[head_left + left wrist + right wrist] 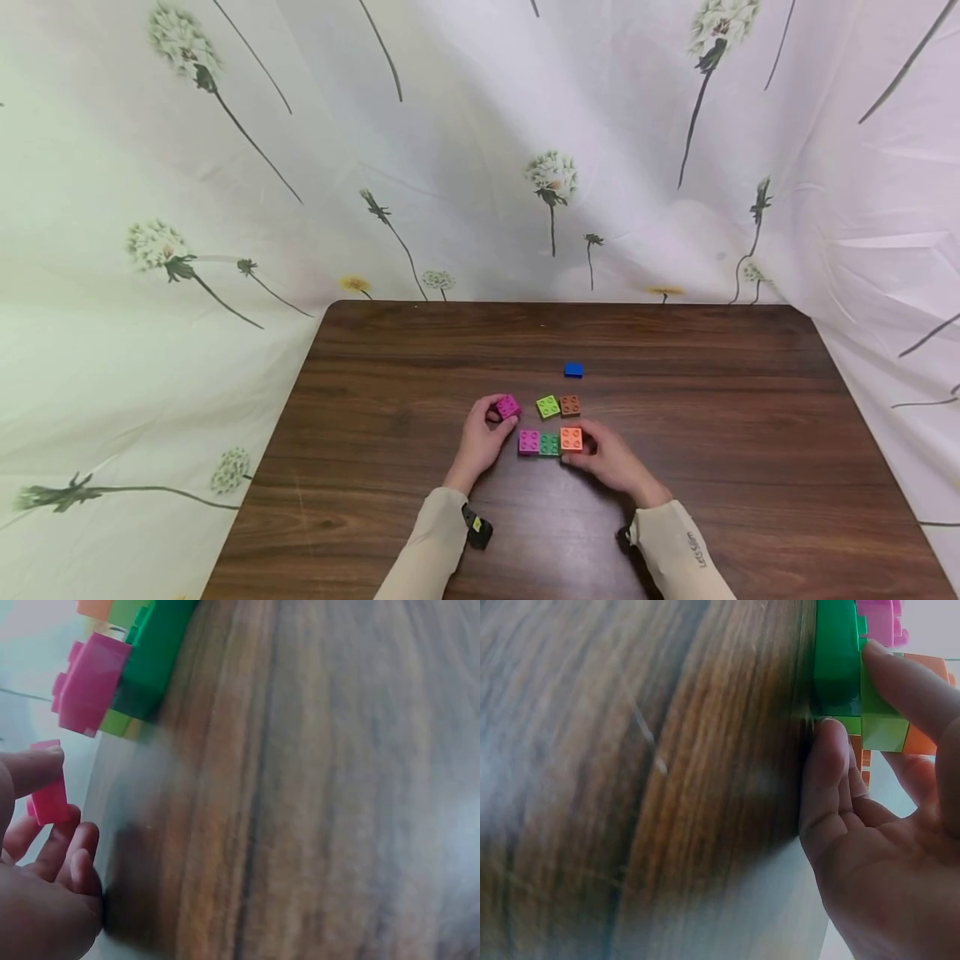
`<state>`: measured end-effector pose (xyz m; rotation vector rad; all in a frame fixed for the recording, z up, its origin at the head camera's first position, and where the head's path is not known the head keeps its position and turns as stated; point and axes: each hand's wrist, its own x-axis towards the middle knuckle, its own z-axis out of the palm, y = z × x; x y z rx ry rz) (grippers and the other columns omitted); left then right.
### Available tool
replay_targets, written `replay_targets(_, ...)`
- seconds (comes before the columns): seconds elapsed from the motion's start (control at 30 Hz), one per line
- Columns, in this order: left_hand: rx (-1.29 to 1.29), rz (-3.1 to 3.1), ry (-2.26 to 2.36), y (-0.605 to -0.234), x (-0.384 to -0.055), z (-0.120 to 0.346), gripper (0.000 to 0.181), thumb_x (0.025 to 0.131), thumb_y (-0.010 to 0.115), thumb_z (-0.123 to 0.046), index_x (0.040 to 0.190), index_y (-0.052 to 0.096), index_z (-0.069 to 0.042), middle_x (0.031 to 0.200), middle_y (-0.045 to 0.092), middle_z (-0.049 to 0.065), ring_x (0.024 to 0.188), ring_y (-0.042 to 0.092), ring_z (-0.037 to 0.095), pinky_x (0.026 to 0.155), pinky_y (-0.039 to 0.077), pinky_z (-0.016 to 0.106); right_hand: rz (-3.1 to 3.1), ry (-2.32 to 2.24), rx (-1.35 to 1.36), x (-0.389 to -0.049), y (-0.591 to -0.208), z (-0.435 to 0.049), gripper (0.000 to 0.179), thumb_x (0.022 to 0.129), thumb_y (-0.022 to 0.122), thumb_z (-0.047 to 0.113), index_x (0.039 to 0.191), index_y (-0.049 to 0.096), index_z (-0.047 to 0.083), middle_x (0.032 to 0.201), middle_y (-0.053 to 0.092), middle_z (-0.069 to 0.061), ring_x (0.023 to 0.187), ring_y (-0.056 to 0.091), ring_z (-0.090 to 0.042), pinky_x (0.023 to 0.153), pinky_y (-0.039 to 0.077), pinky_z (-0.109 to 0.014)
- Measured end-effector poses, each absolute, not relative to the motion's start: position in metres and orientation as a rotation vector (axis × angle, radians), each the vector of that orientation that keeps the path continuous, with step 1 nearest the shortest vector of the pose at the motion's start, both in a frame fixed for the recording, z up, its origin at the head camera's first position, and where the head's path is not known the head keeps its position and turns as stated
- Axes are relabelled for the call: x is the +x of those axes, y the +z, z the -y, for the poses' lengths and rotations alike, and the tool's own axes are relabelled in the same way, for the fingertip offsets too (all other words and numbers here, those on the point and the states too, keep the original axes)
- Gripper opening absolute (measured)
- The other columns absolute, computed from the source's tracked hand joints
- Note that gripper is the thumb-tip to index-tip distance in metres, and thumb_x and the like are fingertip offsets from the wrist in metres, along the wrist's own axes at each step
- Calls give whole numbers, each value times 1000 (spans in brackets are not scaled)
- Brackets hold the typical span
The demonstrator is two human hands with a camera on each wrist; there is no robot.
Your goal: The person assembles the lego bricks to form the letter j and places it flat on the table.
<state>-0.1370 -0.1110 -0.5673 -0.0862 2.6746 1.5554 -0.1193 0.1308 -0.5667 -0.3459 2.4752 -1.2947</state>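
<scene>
My left hand (482, 439) pinches a magenta brick (507, 407) between thumb and fingers, just off the left end of a small assembly; the left wrist view shows this brick (49, 799) tilted. In the assembly, a long green brick (838, 656) lies lowest, with a pink brick (528, 442) on its left end. A light green brick (883, 724) sits on its right end, topped by an orange brick (572, 439). My right hand (611, 457) grips that right end, its thumb against the light green brick.
Behind the assembly, a lime green brick (548, 407) and a brown brick (570, 406) lie side by side. A blue brick (573, 370) lies farther back on the dark wooden table (390, 358). A flower-printed cloth (465, 208) hangs along the table's far edge.
</scene>
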Motion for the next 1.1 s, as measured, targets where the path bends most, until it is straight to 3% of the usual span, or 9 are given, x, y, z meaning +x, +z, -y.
replay_targets(0.37,-11,-2655,1590,-555,-137,101,38,89,69,-16,124,57,-12,107,58,7,91,56,16,73,45,22,-2502,-1319,-364,-118,-568,-131,36,83,75,22,116,62,17,93,59,3,79,51,-10,67,42,-24)
replay_targets(0.67,107,-2606,1525,-533,-133,88,37,92,66,-22,128,56,-19,109,57,2,98,57,19,79,46,26,-2496,-1317,-334,-115,-568,-130,36,84,75,23,117,61,19,95,58,2,79,51,-12,68,42,-25)
replay_targets(0.87,260,-2609,1471,-527,-131,76,39,91,67,-22,129,56,-19,112,58,1,100,58,20,79,48,25,-2509,-1326,-340,-115,-566,-129,38,84,74,22,120,61,20,97,60,2,81,51,-12,69,42,-25)
replay_targets(1.1,459,-2655,1305,-526,-126,67,39,89,69,-25,126,59,-18,117,62,0,107,55,21,88,45,32,-2527,-1347,-369,-115,-568,-129,42,85,74,23,124,59,20,94,59,2,78,50,-12,67,41,-24)
